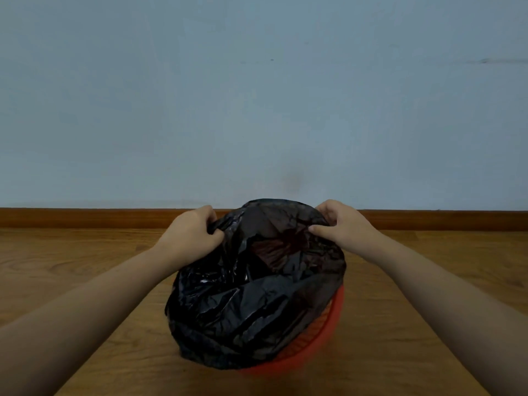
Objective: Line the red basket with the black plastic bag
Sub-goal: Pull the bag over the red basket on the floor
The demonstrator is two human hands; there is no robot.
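A crinkled black plastic bag [251,295] is draped over the red basket [328,324] on the wooden floor, covering nearly all of it. Only the basket's right and near rim shows as a red strip. My left hand [191,232] pinches the bag's far left edge. On the far right edge, my right hand [340,224] grips the plastic between thumb and fingers. Both hands hold the bag's far edge raised above the basket. The basket's inside is hidden by the bag.
The wooden floor [85,267] spreads to both sides of the basket. A brown skirting board [85,218] runs along the foot of a pale blue wall [257,95] just behind the basket.
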